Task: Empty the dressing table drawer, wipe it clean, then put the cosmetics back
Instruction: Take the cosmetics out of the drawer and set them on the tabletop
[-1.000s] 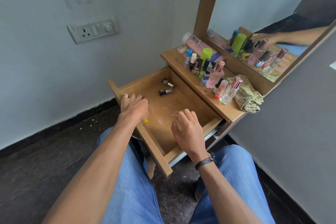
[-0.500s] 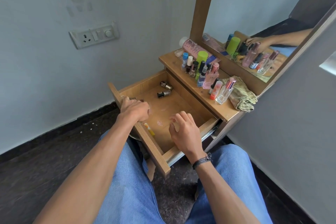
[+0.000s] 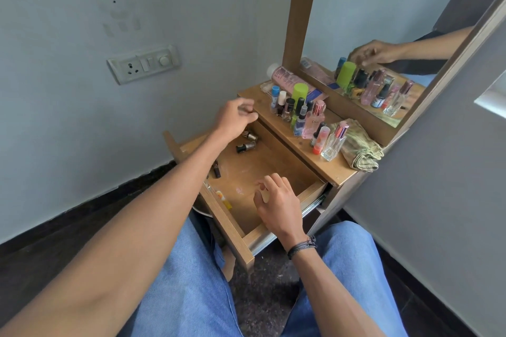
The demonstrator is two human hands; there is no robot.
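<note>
Wooden drawer (image 3: 237, 232) holds small bottles (image 3: 246, 146) at its far end, your right hand (image 3: 276, 200) hangs loose and empty above it, and your blurred left hand (image 3: 236, 116), grip unreadable, could topple the cosmetics (image 3: 301, 115) crowding the tabletop (image 3: 338, 171).

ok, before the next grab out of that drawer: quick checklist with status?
1. Drawer pulled open: ok.
2. Drawer emptied: not ok; two small bottles lie at the back, and a dark tube and a yellow tube lie by the drawer front.
3. Left hand free: cannot tell; it is blurred, fingers curled, above the drawer's back corner.
4. Right hand free: ok; it hovers over the drawer floor with nothing visible in it.
5. Cloth ready for wiping: ok; folded on the table top.
6. Drawer floor clean: not ok; pale smears.
</note>
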